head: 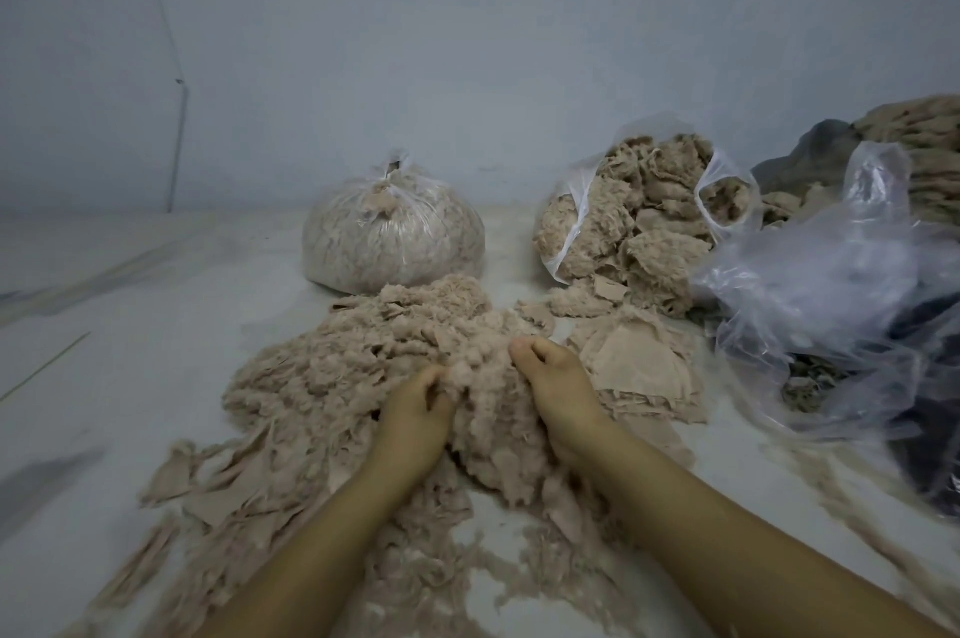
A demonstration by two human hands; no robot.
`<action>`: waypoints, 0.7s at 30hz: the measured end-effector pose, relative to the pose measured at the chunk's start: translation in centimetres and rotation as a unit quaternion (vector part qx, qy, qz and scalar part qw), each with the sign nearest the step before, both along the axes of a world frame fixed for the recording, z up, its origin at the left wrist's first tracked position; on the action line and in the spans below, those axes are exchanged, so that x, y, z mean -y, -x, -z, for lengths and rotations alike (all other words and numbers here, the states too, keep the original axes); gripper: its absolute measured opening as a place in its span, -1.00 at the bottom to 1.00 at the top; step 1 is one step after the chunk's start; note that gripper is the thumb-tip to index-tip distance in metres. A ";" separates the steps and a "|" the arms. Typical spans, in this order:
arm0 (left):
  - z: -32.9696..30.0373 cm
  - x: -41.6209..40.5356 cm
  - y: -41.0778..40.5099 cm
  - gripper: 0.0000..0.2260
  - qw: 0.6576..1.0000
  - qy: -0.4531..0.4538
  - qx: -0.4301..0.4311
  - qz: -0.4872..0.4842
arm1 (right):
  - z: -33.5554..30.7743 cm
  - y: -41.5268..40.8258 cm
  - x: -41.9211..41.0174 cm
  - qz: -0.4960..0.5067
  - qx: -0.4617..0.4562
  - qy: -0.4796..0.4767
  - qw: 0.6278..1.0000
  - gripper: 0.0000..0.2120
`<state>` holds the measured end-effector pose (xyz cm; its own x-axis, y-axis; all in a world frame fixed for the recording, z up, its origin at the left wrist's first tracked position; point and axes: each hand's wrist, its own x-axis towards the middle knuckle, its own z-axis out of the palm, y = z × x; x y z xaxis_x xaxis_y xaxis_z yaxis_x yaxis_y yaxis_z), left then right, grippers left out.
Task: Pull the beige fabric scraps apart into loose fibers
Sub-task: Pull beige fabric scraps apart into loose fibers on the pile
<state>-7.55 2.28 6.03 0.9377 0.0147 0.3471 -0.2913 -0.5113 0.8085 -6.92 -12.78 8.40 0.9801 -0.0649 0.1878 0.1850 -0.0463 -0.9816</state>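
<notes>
A big heap of loose beige fibers [358,357] lies on the pale floor in front of me. Both hands are sunk into a fluffy clump [485,409] at its near right side. My left hand [415,416] grips the clump with curled fingers. My right hand [558,390] grips the same clump from the right, fingers curled over its top. Flat beige fabric scraps [636,367] lie stacked just right of my right hand. More flat scraps [208,481] are strewn at the heap's near left.
A tied clear bag of fibers [392,237] stands behind the heap. An open clear bag [639,227] spilling scraps lies at back right. Crumpled clear plastic [831,305] over dark cloth fills the right side. A grey wall [467,66] closes the back.
</notes>
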 end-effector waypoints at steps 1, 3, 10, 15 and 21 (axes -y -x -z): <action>-0.4 0.0 -0.4 -0.85 0.994 0.101 -0.032 -0.018 | 0.2 0.4 0.3 -0.031 0.006 0.040 0.999 -0.78; -1.4 -0.5 -1.0 -0.77 0.944 0.308 -0.119 -0.024 | 1.1 1.2 1.4 -0.099 -0.008 0.204 0.974 -0.76; -4.5 -3.0 -2.6 -0.88 0.904 0.368 -0.206 -0.073 | 1.9 1.6 4.0 -0.036 0.031 0.263 0.964 -0.76; -5.7 -4.5 -3.6 -0.90 0.953 0.233 -0.182 -0.062 | 0.3 0.6 5.2 -0.004 -0.066 -0.044 0.997 -0.77; -3.1 -2.8 -3.1 -0.78 0.960 -0.274 -0.056 -0.023 | 2.1 2.0 4.6 -0.057 -0.030 0.306 0.950 -0.46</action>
